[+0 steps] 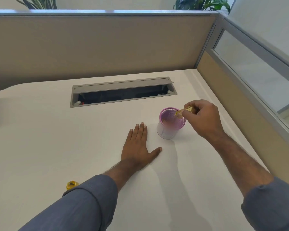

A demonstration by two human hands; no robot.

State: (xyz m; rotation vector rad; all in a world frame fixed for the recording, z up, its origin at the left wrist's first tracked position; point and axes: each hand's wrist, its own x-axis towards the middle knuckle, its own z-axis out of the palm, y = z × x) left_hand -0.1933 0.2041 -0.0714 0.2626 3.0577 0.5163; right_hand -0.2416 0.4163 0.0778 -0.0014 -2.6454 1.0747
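Where right hand [204, 120] pinches yellow piece [185, 110], shape blurred, perhaps sharpener.

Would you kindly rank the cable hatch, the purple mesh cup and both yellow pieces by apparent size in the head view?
1. cable hatch
2. purple mesh cup
3. Unranked: the held yellow piece in the right hand and the loose yellow piece by the left sleeve look alike.
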